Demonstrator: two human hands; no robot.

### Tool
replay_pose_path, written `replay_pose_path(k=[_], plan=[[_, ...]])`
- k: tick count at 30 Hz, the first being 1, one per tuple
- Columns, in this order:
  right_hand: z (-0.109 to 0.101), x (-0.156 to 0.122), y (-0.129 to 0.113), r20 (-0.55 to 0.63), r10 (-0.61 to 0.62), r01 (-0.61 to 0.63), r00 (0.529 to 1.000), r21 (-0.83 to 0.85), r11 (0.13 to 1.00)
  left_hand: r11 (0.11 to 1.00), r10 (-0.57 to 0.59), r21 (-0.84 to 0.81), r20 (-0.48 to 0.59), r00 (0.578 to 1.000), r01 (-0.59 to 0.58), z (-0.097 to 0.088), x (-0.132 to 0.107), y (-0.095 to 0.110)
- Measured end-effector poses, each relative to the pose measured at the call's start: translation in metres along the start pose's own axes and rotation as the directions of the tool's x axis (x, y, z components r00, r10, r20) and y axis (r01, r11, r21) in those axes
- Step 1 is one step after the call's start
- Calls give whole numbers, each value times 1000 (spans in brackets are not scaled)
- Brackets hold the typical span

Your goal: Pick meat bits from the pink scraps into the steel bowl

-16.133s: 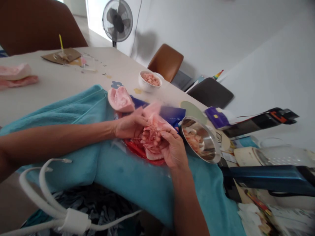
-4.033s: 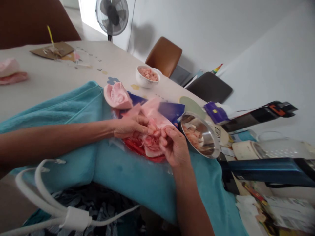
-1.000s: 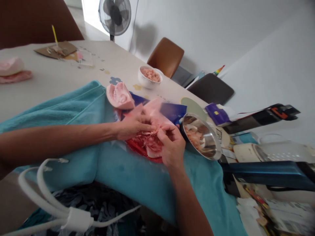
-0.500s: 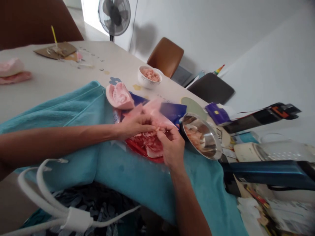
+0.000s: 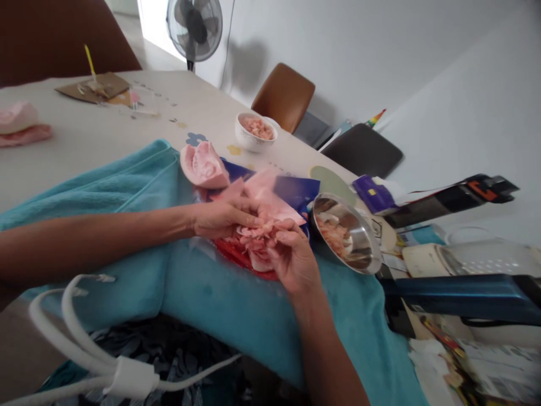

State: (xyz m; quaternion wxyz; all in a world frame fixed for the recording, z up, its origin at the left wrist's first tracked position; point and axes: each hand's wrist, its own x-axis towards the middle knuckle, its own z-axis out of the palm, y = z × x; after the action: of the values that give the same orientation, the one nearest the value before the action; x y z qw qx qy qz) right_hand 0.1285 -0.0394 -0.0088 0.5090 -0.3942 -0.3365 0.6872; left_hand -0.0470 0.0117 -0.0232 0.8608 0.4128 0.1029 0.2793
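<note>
Both my hands are over a lap spread with a teal towel [image 5: 220,304]. My left hand [image 5: 224,217] pinches one side of a ragged piece of pink pomelo flesh [image 5: 257,237], thumb on top. On the other side, my right hand [image 5: 296,256] has its thumb and fingers bent in on the same flesh. Beneath lies a red plastic wrapper [image 5: 236,254] and a blue sheet [image 5: 298,190]. Thick pink peel [image 5: 205,163] rests behind my left hand. Right of my right hand, a tilted steel bowl [image 5: 363,237] contains loose pulp pieces.
A white bowl [image 5: 249,141] of pulp stands on the white table [image 5: 169,124]. More peel [image 5: 19,124] lies at the far left. White cables [image 5: 131,376] hang at the lower left. Clutter, including a dark blue long object [image 5: 465,296], fills the right side.
My right hand has rolled outward and its fingers have opened slightly. More of the torn flesh now shows between my hands. My left hand has barely moved.
</note>
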Motion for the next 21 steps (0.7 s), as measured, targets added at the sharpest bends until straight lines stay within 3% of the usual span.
replay_pose_path(k=[4, 14, 21], plan=[[-5, 2, 0, 84, 11, -12, 996, 9, 1000, 996, -42, -78, 1, 999, 42, -3, 0, 2], [4, 0, -1, -85, -110, 94, 990, -176, 980, 999, 2, 34, -85, 996, 1, 0, 3, -4], [-1, -4, -10, 14, 46, -45, 999, -67, 997, 994, -95, -58, 29, 995, 97, 0, -2, 4]])
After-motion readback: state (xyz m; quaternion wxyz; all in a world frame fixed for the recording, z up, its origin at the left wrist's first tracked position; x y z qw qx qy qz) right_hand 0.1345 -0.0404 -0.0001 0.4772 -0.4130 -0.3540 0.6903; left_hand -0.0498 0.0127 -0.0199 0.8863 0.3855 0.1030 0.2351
